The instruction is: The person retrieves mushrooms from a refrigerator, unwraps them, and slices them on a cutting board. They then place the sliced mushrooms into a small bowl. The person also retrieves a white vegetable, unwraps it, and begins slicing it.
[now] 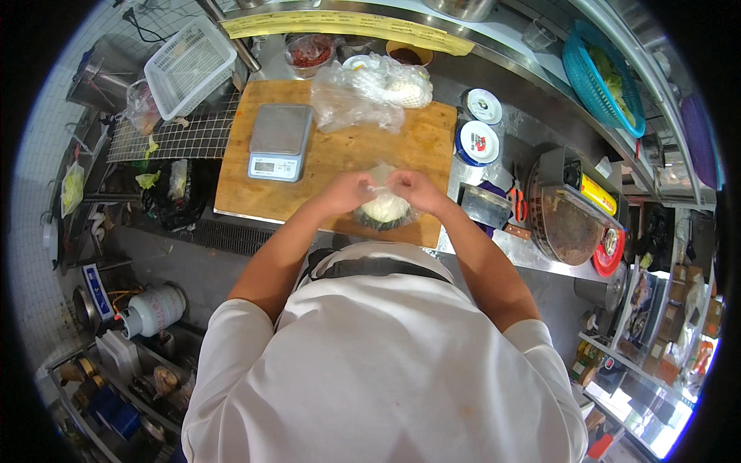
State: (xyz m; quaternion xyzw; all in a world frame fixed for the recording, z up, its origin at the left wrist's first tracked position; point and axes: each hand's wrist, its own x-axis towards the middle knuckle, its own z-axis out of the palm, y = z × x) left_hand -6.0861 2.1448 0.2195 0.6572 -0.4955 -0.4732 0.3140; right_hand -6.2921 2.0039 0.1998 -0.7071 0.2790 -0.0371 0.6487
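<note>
On the wooden cutting board, near its front edge, lies a clear plastic bag with pale food and something dark green inside. My left hand pinches the gathered top of this bag from the left. From the right, my right hand pinches the same gathered plastic, close to the left one. A digital kitchen scale stands on the board's left part with nothing on its plate. Behind the hands lie crumpled clear plastic bags, and a white foam net shows at their right end.
Right of the board are lidded round containers, a cleaver, orange-handled scissors and a large round chopping block. A white plastic basket sits at the upper left. Bowls stand behind the board, under a steel shelf.
</note>
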